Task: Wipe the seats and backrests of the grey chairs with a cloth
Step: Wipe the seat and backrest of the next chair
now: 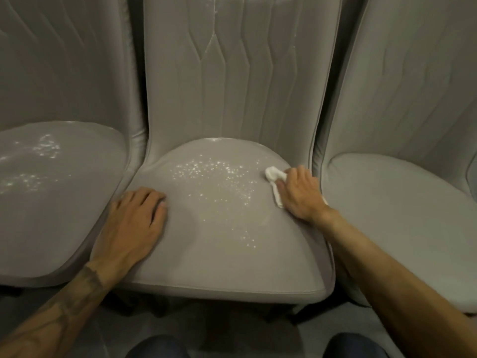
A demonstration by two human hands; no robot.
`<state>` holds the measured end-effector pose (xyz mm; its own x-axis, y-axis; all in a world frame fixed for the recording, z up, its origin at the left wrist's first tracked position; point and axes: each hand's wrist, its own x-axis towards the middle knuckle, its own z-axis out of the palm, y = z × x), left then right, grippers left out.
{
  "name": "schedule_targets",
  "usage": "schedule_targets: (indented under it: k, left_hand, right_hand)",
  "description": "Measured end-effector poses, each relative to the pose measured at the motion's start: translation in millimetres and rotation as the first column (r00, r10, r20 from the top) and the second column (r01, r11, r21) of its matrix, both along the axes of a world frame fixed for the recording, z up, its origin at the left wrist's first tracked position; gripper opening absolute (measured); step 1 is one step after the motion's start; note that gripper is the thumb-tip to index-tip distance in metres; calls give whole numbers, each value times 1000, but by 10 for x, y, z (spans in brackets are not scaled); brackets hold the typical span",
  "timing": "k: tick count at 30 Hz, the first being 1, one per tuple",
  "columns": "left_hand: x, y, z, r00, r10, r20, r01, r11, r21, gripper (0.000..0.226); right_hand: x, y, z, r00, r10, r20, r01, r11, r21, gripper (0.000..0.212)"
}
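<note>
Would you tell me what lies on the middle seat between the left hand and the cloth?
In the head view, only glistening specks scattered on the middle seat lie between the left hand and the cloth.

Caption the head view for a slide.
Right hand holds a white cloth on the speckled middle grey chair seat; left hand rests on its left side.
</note>
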<state>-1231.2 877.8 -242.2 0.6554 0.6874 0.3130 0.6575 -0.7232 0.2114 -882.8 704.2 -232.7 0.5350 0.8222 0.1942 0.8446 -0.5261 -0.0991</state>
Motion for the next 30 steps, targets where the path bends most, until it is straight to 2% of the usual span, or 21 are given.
schedule_targets:
  k: [4, 6, 8, 11, 12, 13, 15, 17, 18, 20, 23, 24, 25, 28, 30]
  left_hand:
    - [-7, -5, 5, 999, -27, 18, 27, 999, 22, 31]
    - [-13, 6, 12, 999, -32, 21, 31, 999, 11, 33]
    - [-7, 5, 0, 999, -31, 20, 31, 999, 7, 34]
    - [7, 28, 13, 999, -39, 8, 39, 999, 8, 35]
    - [16, 43, 28, 999, -47, 0, 47, 999, 1, 35]
    - [23, 57, 48, 999, -54, -7, 54, 999, -6, 35]
    - [47, 99, 103, 998, -62, -20, 62, 998, 5, 34]
    - [64, 139, 144, 997, -76, -28, 76, 997, 7, 34]
    - [66, 148, 157, 996, -81, -23, 81, 997, -4, 34]
    - [52, 137, 159, 996, -85, -6, 85, 996, -16, 34]
    - [47, 111, 148, 998, -59, 12, 59, 998, -16, 34]
    - [56, 104, 138, 999, -49, 9, 49, 999, -13, 33]
    - [69, 93, 124, 999, -41, 6, 41, 999, -7, 32]
    - [76, 102, 72, 999, -41, 14, 41, 999, 29, 30]
    - [67, 124, 52, 999, -46, 26, 45, 999, 30, 31]
  right_hand:
    - [-731, -137, -93, 942, 330, -56, -327, 943, 59, 38]
    - [-675, -190, -43, 910, 415, -22, -414, 910, 37, 39]
    - [-384, -129, 28, 946, 324, -7, -324, 946, 22, 37]
    - [-54, 110, 55, 999, -11, 49, 13, 1000, -25, 38]
    - [-87, 202, 24, 996, -50, 69, 51, 999, -17, 38]
    - [-202, 270, -21, 999, -18, 46, 17, 1000, 18, 37]
    - [-499, 320, -124, 982, 184, -28, -181, 979, 96, 35]
    - [-573, 246, -165, 935, 356, -13, -353, 931, 92, 36]
    - [-451, 244, -136, 924, 381, -5, -379, 921, 84, 36]
    - [-129, 319, -58, 964, 265, -2, -264, 963, 48, 36]
    - [154, 530, 24, 997, -64, 33, 64, 998, -5, 36]
    - [92, 600, 7, 997, -79, 25, 79, 997, 18, 35]
    - [-15, 647, -31, 999, -33, 2, 33, 998, 52, 35]
    - [-274, 563, -126, 968, 250, -11, -249, 966, 68, 39]
    - [-108, 530, -64, 956, 294, 21, -294, 955, 40, 38]
